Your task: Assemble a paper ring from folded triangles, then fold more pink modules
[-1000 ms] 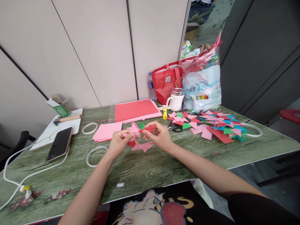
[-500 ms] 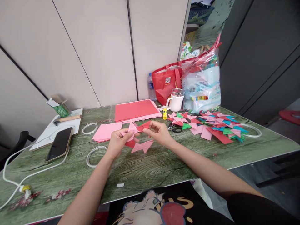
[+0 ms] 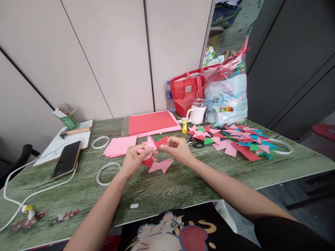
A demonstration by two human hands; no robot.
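Joining folded paper units, centre of frame, just above the green wood-grain tabletop (image 3: 167, 188).
Left hand (image 3: 134, 159) pinches pink folded paper triangle (image 3: 148, 145); right hand (image 3: 179, 149) pinches red folded paper triangle (image 3: 161, 141). Points meet. Likely best: grip near tips, align creases.

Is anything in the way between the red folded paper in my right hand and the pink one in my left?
Nothing visible. The right hand pinches the red folded paper, which seems to touch the pink folded paper in the left hand. Another pink piece lies below them.
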